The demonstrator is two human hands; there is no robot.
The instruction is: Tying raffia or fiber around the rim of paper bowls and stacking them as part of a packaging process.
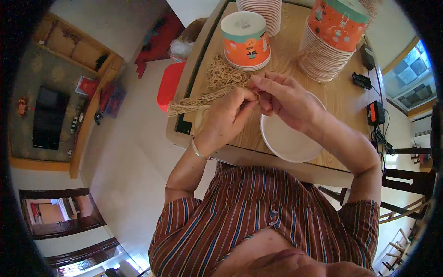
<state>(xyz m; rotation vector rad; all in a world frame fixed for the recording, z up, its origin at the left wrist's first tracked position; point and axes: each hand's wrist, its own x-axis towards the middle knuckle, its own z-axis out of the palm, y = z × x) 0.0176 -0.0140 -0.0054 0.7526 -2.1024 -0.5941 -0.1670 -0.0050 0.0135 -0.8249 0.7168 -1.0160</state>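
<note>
Above the near part of the wooden table, my left hand (227, 111) and my right hand (291, 100) meet with fingertips pinched together. A short bit of thin brown string (258, 96) shows between them; the fingers cover most of it. A bundle of tan strings (196, 104) lies flat beside my left hand, its cut ends at the table's left edge. Behind it is a loose, tangled heap of the same string (224, 74). Under my right hand and forearm stands a white round paper tub (290, 143), its open mouth facing up.
An orange and green paper tub (247, 46) sits upside down at the back, with a stack of tubs (267, 11) behind it. A taller stack (325, 55) stands at the back right. Black adapters (375, 113) and cables line the right edge. A red stool (170, 85) is left of the table (230, 138).
</note>
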